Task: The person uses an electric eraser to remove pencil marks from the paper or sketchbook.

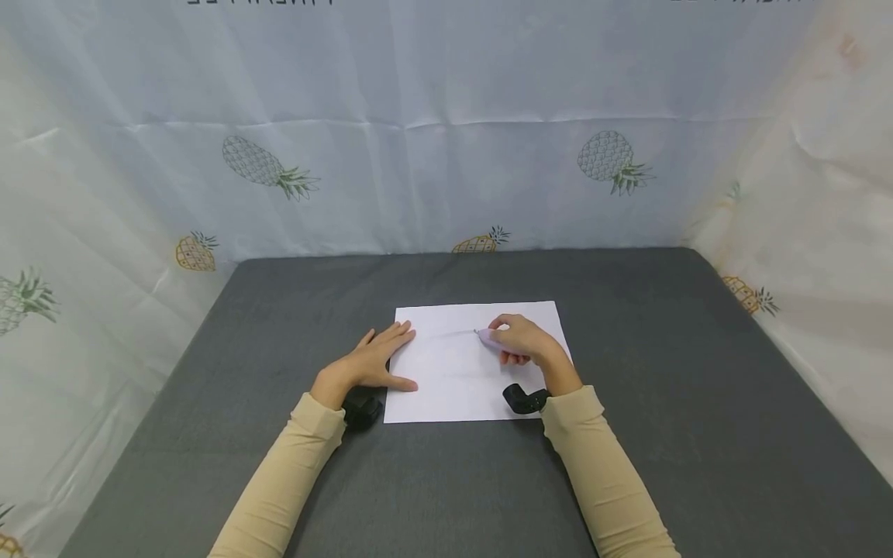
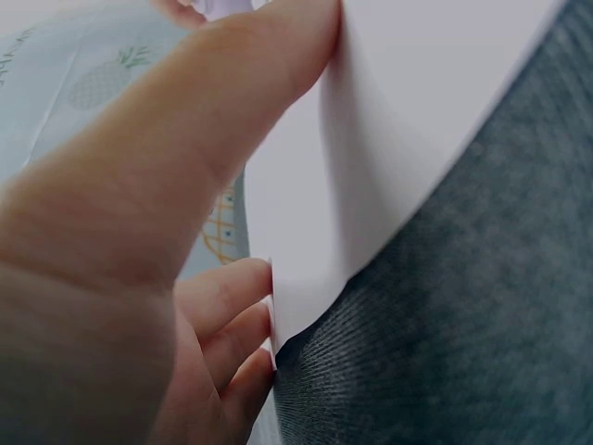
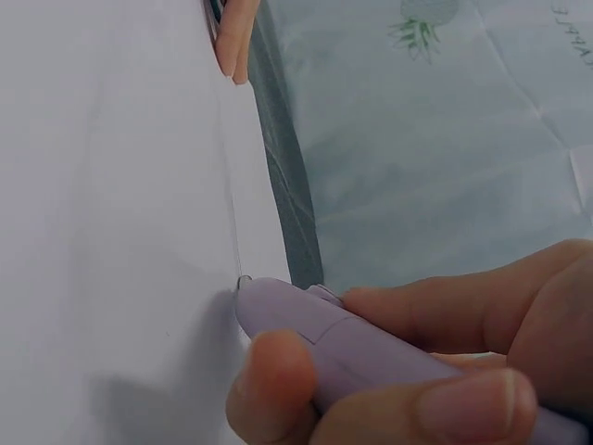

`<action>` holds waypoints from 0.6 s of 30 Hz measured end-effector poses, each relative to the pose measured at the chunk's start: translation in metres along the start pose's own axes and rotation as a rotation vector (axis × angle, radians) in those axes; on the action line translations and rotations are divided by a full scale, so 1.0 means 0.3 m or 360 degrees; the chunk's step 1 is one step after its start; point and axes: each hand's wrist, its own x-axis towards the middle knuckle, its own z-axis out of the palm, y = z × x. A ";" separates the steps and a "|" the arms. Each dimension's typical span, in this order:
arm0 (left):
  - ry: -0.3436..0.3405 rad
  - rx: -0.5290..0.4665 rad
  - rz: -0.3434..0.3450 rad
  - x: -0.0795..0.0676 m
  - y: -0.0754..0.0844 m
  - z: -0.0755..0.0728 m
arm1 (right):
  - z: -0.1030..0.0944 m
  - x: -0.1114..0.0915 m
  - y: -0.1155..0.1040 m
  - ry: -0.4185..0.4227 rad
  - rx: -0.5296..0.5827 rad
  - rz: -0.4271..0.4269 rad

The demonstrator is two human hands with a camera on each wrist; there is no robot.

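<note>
Both sleeves (image 1: 281, 482) are beige, wrist cameras (image 1: 522, 399) black.

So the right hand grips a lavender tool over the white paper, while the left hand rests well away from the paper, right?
Not quite: in the head view, the left hand touches the white paper at its left edge, rather than resting away from it. The right hand does grip the lavender tool over the paper.

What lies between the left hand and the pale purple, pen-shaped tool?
Only a stretch of the white rectangular paper sheet, bearing a faint thin line, lies between the left hand and the tool; the head view shows this.
</note>
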 end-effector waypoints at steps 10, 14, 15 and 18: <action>-0.0003 -0.0002 -0.0005 -0.005 0.004 0.000 | -0.013 -0.008 0.007 -0.0037 -0.0083 -0.0004; 0.0005 0.0002 0.0002 -0.003 0.004 -0.002 | -0.011 -0.008 0.006 -0.0022 -0.0056 -0.0020; 0.0009 0.0004 0.0004 -0.002 0.004 -0.002 | -0.009 -0.006 0.006 -0.0014 -0.0042 -0.0024; 0.0011 0.0011 0.0003 -0.001 0.003 -0.003 | -0.002 -0.001 0.005 0.0007 0.0007 -0.0031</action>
